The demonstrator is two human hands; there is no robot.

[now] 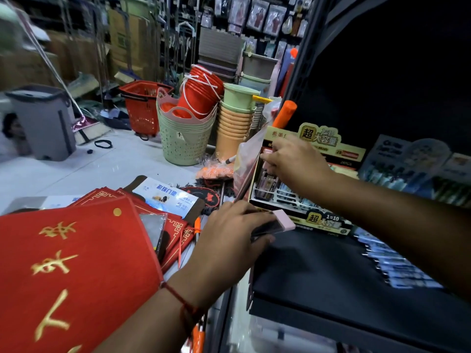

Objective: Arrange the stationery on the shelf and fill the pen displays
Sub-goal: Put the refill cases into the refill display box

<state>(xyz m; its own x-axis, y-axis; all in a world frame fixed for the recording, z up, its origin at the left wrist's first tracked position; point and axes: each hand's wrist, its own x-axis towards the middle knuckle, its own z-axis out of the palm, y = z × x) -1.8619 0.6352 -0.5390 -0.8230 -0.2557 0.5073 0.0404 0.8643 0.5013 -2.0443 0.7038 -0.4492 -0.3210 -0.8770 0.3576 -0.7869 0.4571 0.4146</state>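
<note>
A black-and-gold pen display box (316, 220) stands on the dark shelf (331, 276) at the right. My left hand (226, 240) grips a bundle of dark pens with pink caps (275, 224) at the box's front left corner. My right hand (295, 161) reaches over the box's slotted tray and pinches a pink-capped pen (267, 151) near the tray's back left. A clear plastic bag (247, 159) hangs against the box's left side. More pen displays (413, 171) stand further right on the shelf.
Red mats with gold characters (71, 263) lie piled at the lower left. On the white floor behind stand a green basket stack (183, 138) with red buckets, orange and green cups (234, 123), a red shopping basket (142, 108) and a grey bin (43, 118).
</note>
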